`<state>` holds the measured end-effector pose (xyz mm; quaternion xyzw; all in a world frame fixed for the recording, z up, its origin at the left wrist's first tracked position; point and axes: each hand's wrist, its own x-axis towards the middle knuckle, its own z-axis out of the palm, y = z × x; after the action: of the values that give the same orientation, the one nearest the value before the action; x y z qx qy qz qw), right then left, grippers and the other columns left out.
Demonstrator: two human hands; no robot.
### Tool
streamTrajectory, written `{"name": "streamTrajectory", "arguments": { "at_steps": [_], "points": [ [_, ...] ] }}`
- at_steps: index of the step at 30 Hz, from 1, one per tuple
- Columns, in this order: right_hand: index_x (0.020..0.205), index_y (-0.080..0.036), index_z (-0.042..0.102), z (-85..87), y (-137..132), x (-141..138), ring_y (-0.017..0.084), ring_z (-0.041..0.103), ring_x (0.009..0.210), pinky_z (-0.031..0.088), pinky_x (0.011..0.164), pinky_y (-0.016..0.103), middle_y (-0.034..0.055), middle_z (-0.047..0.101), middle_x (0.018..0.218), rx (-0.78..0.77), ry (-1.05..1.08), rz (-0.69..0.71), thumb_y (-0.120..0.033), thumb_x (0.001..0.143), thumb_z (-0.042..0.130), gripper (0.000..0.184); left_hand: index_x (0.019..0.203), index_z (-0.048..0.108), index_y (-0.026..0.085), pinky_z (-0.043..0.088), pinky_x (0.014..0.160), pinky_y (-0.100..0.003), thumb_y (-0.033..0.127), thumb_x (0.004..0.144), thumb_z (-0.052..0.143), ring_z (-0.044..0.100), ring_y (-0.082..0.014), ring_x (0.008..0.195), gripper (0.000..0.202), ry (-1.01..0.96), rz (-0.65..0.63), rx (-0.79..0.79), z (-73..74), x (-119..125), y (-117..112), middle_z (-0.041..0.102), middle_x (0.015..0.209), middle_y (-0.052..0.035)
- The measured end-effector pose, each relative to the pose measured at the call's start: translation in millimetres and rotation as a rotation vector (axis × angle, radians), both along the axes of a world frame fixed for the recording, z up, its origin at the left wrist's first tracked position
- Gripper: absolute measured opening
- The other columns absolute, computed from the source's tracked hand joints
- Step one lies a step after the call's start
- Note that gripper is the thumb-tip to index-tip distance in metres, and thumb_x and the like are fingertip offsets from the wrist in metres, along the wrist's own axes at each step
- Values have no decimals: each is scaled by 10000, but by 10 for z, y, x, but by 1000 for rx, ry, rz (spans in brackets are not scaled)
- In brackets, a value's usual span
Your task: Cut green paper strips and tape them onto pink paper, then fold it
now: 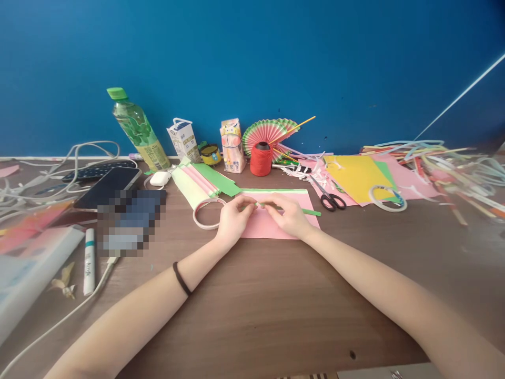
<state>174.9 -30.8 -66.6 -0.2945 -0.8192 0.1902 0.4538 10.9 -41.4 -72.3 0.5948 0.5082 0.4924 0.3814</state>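
Observation:
Over a pink paper sheet (272,229) with a green strip along its far edge, both hands meet fingertip to fingertip. My left hand (235,217) is closed in a pinch on a small pale green bit, probably an end of the green paper strip (313,212). My right hand (291,215) also pinches at this spot, and the strip sticks out past it to the right. Fingers hide most of the strip's middle. Just left of my left hand lies a roll of white tape (198,217). Pale green and pink folded paper (193,181) rests behind the roll.
Along the blue wall stand a green-capped bottle (138,129), two small cartons, a red thread spool (261,159) and a pleated paper fan (272,134). Black-handled scissors (332,201), another tape roll (389,208) and coloured paper lie right. Phones, cables and a marker (89,263) lie left.

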Motion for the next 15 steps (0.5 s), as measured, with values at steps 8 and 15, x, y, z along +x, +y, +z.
{"name": "streamTrajectory", "arguments": {
  "at_steps": [8,15],
  "points": [
    [958,-202,481,-30,35,22,143,601,806,489,709,291,36,605,868,-176,-1,26,-128,809,450,169,798,653,177,449,722,-279,246,717,557,601,-165,722,143,21,-6,-12,47,-1,-9,669,767,-27],
    [962,-195,461,-30,57,30,134,579,791,462,680,273,36,577,883,-209,-19,32,-127,818,430,162,819,658,176,444,758,-284,255,730,551,606,-168,750,159,20,-36,-27,58,-4,-11,669,776,-29]
  ]
}}
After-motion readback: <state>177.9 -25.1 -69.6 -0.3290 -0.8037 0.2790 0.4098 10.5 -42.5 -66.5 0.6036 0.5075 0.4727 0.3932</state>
